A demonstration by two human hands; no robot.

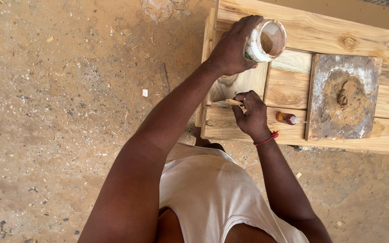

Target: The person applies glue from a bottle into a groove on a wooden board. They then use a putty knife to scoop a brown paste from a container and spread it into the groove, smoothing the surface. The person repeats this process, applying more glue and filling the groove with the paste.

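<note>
At the near edge of the wooden piece, the right hand (251, 114) is closed on a thin, pale flat stick (228, 103), pinched between thumb and fingers, its tip lying over the wood where two boards meet. A red cord sits at that wrist. The left hand (233, 47) is wrapped round a small white jar (266, 40), fingers clamped on its side, holding it tilted with the open mouth turned up and toward the camera; tan, pasty stuff shows inside. The jar hangs over the boards, apart from the stick.

Just right of the right hand lies a small red bottle (287, 118) with a pale nozzle, on its side on the front board. Beyond it rests a grey square slab (345, 96) smeared with brown paste and white powder, a lump in its middle.

My judgement: the tilted jar could spill or slip, since the hold covers only one side, and the bottle, lying close to the wrist, could be knocked and roll off the edge.

All of this sits on a panel of light, knotty wooden boards (311, 31) that serves as a low worktop, set on a sandy dirt floor (59, 112) strewn with chips and shavings. No walls show; daylight is strong.
</note>
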